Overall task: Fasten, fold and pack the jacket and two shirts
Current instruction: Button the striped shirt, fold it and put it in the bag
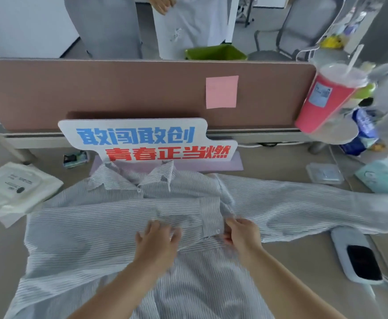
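A white shirt with thin dark stripes (91, 229) lies flat on the desk, collar (130, 178) towards the partition. Its left sleeve is folded across the chest and its right sleeve (303, 208) stretches out to the right. My left hand (158, 242) rests on the folded sleeve at the shirt's middle, fingers curled into the fabric. My right hand (241, 233) pinches the buttoned cuff (211, 217) of that sleeve at its right end. No jacket or second shirt shows on the desk.
A white plastic bag (15, 192) lies at the left. A printed sign (147, 140) stands behind the collar against the brown partition (96, 93). At right are a red cup (322, 100), a clear box (325, 172), snack bags and a white device (359, 256). A person stands beyond the partition.
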A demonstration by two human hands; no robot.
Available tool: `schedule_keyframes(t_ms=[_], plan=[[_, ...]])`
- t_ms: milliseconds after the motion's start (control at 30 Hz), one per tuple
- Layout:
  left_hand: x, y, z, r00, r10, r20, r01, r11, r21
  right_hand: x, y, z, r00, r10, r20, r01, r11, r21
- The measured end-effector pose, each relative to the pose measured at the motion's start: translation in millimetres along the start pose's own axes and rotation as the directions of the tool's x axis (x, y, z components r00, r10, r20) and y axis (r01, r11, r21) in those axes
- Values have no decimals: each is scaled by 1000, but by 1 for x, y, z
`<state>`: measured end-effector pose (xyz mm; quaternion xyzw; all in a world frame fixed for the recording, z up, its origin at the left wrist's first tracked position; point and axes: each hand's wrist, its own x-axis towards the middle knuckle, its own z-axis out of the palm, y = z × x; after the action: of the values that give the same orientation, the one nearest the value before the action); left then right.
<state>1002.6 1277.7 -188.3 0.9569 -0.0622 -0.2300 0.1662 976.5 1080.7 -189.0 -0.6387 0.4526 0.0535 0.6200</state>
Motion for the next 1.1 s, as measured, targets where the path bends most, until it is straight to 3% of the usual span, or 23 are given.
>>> schedule_keyframes(t_ms=[233,367,567,667,733,833,967,1100], plan=[[6,138,18,960,280,10,-280,960,-26,18,0,-148,974,28,-223,7,988,156],[-1,219,46,909,412,71,-412,911,-9,32,7,-240,905,26,-424,44,987,153],[-2,261,90,884,408,228,-440,892,108,71,16,-334,820,92,-564,29,979,202],[4,253,105,878,374,299,-432,887,160,100,16,-353,827,139,-545,2,968,251],[8,246,109,858,381,344,-454,876,162,118,14,-359,850,194,-490,7,925,379],[10,241,98,855,421,302,-404,907,-122,136,4,-355,882,215,-419,27,865,500],[9,233,64,927,323,192,-199,857,-476,116,-33,-319,830,77,-553,182,899,398],[8,222,12,960,196,198,59,551,-832,64,-83,-245,828,-308,-469,425,889,167]])
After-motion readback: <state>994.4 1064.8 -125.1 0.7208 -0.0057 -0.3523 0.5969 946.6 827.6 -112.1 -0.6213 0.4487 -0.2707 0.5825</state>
